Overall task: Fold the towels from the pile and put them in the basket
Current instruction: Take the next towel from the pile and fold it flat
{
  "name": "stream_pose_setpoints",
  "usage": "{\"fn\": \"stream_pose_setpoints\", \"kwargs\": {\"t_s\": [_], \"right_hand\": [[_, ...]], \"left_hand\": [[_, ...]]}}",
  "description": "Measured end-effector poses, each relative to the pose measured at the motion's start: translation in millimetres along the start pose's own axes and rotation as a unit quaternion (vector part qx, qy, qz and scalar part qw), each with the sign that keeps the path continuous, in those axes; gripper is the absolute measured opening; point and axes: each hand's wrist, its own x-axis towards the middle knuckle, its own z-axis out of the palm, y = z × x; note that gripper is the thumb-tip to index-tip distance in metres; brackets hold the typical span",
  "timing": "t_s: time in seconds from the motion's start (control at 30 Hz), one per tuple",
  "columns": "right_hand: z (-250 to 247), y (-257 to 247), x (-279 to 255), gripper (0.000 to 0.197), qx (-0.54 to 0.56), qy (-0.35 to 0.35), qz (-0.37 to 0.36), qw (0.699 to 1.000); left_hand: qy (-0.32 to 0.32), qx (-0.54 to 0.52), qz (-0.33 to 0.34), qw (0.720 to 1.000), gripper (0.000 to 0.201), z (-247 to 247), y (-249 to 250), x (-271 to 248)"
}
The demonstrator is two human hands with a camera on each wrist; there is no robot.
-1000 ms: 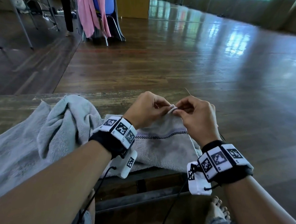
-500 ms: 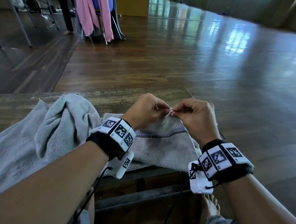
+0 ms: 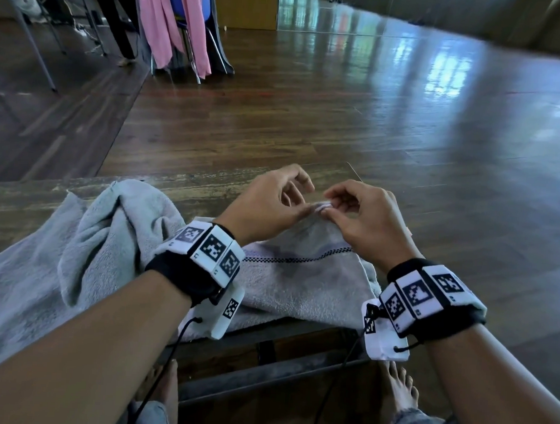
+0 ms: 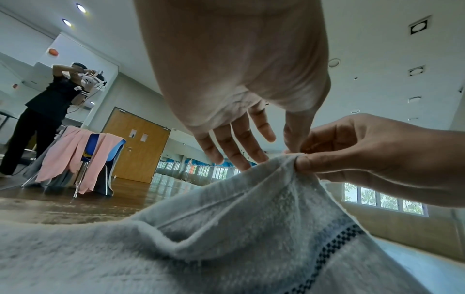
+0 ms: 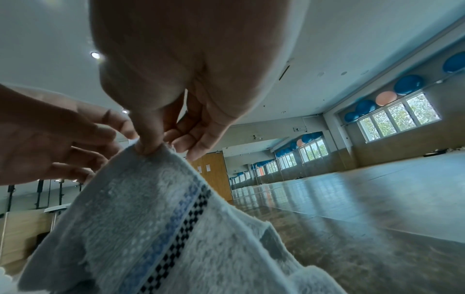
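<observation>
A grey towel point(image 3: 301, 284) with a dark checked stripe lies across the near edge of a wooden table point(image 3: 208, 188), one corner lifted. My right hand point(image 3: 325, 211) pinches that corner between thumb and forefinger, as the right wrist view point(image 5: 151, 147) shows from close by. My left hand point(image 3: 305, 197) is right beside it, with its fingers point(image 4: 236, 157) spread and straight above the cloth point(image 4: 251, 228) and its thumb close to the corner. No basket is in view.
More grey towelling point(image 3: 102, 235) lies crumpled on the table's left part. A chair draped with pink cloths point(image 3: 178, 21) stands far left on the wooden floor, and a person point(image 4: 50, 111) stands near it. My bare feet point(image 3: 399, 390) are under the table.
My left hand's fingers have uncurled and spread away from the towel corner that both hands pinched before. The right hand keeps its pinch in about the same place.
</observation>
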Motion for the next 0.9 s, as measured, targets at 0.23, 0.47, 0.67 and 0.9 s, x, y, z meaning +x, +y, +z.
{"fn": "stream_pose_setpoints", "kwargs": {"t_s": [0.23,0.47,0.67,0.9], "right_hand": [[-6,-7,-3,0.003,-0.033,-0.021,-0.030,0.999],[-31,5,3,0.004,-0.014,0.049,0.009,0.999],[-54,38,1,0.011,-0.039,0.120,0.101,0.987],[-57,47,-4,0.011,-0.077,0.095,0.127,0.984]], "left_hand": [[-0.006,0.104,0.053,0.993,0.022,13,-4,-3],[-0.014,0.137,0.014,0.990,0.027,-2,-15,-2],[-0.013,0.124,-0.048,0.991,0.036,-38,-39,-13],[-0.037,0.087,-0.096,0.991,0.029,-58,-60,-29]]}}
